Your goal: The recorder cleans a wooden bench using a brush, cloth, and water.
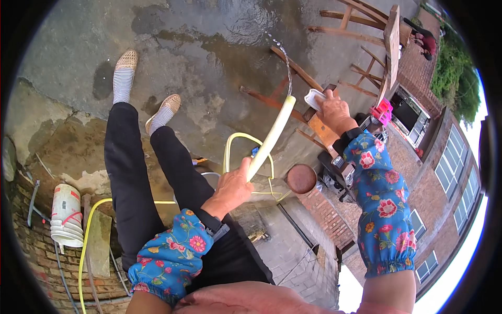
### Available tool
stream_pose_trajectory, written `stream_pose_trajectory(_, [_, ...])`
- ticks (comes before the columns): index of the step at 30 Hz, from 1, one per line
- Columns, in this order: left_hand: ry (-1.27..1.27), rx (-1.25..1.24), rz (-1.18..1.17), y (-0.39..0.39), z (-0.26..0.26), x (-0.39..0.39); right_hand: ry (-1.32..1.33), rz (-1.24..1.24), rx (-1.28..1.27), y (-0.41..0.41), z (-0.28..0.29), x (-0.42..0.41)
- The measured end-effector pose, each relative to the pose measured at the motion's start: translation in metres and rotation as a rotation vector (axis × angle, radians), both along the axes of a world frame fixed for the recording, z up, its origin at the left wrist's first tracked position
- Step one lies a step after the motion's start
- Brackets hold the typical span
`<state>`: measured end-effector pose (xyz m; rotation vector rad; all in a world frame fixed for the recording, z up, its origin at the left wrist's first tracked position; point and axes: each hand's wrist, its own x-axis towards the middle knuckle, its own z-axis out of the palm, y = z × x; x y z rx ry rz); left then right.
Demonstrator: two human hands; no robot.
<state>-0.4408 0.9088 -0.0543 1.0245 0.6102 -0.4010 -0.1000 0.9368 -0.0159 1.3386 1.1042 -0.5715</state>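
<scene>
My left hand (232,190) grips a pale yellow hose (272,139) at the lower middle. Water (289,72) runs from the hose's end and falls on the wet concrete. At the upper right, my right hand (335,110) is closed around a white object (313,99), perhaps a brush; its working face is hidden. That hand is over a wooden bench (322,129), whose legs stretch out to the left; whether the white object touches the wood I cannot tell. Both forearms wear blue floral sleeves.
More wooden benches (391,37) stand at the upper right, near a pink plastic basket (382,111) and a parked vehicle (345,174). A person (427,43) is farther off. Yellow hose loops (228,147) lie beside my legs. At the lower left is a white bucket (66,212).
</scene>
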Motion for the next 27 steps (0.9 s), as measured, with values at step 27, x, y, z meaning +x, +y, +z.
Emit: stream_pose_trajectory(27, [-0.039, 0.034, 0.007, -0.010, -0.002, -0.004, -0.064, 0.002, 0.041, 0.009, -0.013, 0.014])
